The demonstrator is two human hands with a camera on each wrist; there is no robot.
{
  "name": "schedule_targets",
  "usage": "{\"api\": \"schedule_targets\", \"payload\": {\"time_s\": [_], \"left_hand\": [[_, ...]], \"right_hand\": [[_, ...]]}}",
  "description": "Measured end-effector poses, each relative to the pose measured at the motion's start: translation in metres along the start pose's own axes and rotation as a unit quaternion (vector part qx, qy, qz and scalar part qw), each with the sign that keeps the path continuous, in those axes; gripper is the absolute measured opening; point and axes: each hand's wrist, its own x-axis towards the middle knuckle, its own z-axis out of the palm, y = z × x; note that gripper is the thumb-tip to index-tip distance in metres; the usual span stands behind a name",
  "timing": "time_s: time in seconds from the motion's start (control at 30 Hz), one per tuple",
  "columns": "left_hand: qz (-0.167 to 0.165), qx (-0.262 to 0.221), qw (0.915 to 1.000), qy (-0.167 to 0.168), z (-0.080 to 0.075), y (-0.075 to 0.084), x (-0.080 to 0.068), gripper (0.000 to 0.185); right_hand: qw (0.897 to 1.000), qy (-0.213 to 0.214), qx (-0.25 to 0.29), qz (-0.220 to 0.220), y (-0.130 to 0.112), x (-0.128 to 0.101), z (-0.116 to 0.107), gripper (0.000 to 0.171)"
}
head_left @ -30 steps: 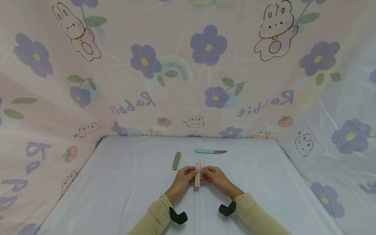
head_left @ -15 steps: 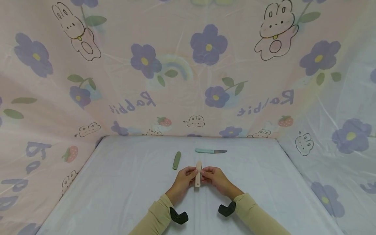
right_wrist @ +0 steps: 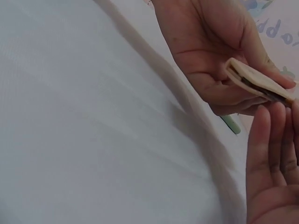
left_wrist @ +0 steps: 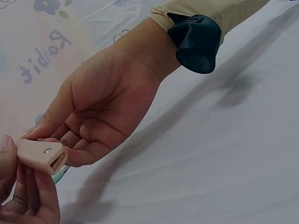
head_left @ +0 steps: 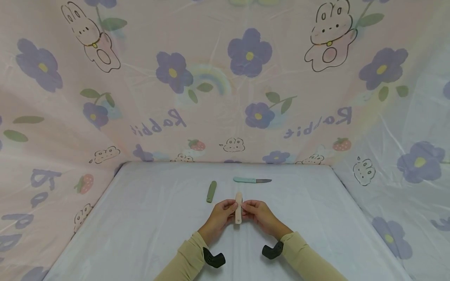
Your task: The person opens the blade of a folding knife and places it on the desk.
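Note:
A folding knife with a beige handle (head_left: 238,214) stands lengthwise between the two hands, its blade folded in. My left hand (head_left: 221,214) holds it from the left, thumb on the handle's face. From the right, my right hand (head_left: 260,214) pinches the same knife's edge with thumb and fingers. In the right wrist view a dark slot runs along the handle (right_wrist: 254,79); the blade's edge is mostly hidden by fingers. The left wrist view shows a rivet at the handle's near end (left_wrist: 44,154).
A green folding knife (head_left: 211,191), folded, lies beyond the left hand on the white-covered table (head_left: 147,218). Farther back lies a teal-handled knife (head_left: 246,180) with its blade out, pointing right. Patterned cloth walls (head_left: 211,109) enclose the table's back and sides.
The beige knife has shifted slightly right and turned a little, so less of its right side shows in the head view. Both hands keep hold; the other knives lie still.

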Motion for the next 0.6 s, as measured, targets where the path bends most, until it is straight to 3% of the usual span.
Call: {"api": "schedule_targets", "payload": {"time_s": [0.2, 0.6], "left_hand": [[0.010, -0.008, 0.9999, -0.005, 0.000, -0.001, 0.001, 0.039], [0.011, 0.023, 0.9996, -0.009, -0.003, -0.001, 0.001, 0.037]], "right_hand": [[1.000, -0.024, -0.008, -0.005, -0.006, -0.005, 0.003, 0.018], [0.997, -0.034, -0.070, -0.022, 0.008, 0.005, -0.006, 0.027]]}}
